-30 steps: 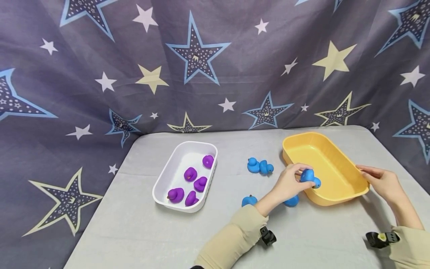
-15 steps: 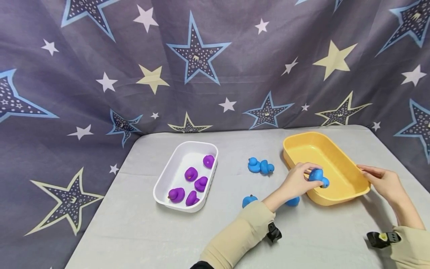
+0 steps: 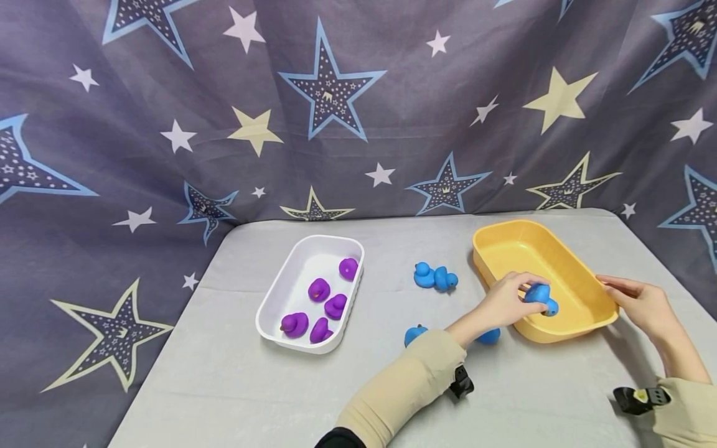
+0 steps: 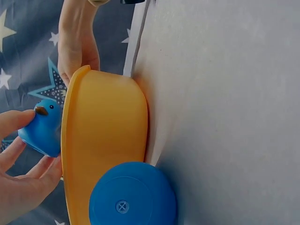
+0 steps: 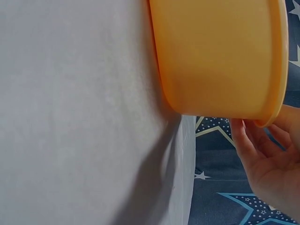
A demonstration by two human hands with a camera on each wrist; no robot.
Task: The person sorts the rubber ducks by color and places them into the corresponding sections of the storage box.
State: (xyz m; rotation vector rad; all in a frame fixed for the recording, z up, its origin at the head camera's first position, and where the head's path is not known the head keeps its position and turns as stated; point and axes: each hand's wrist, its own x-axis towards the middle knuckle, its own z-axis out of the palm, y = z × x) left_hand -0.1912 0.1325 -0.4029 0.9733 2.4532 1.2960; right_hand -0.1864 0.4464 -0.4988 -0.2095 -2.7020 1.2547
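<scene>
My left hand (image 3: 506, 302) pinches a blue rubber duck (image 3: 539, 295) between thumb and fingers, over the near left side of a yellow tub (image 3: 521, 252). In the left wrist view the duck (image 4: 43, 129) shows its brown beak, just above the tub's rim. At the tub's right end my right hand (image 3: 644, 305) holds the rim, with fingers (image 5: 243, 140) against the outer wall. Inside the visible part of the tub lies nothing. Another blue duck (image 3: 490, 336) stands by the tub's near left side, partly hidden by my left wrist.
Two blue ducks (image 3: 424, 274) sit together left of the yellow tub. One more blue duck (image 3: 414, 334) is partly covered by my left sleeve. To the left, a white tub (image 3: 302, 258) contains several purple ducks (image 3: 318, 290). A star-patterned cloth (image 3: 330, 155) hangs behind the table.
My left hand has carried the blue duck to the right, from the yellow tub's near left rim to further over its inside. My right hand stays at the rim.
</scene>
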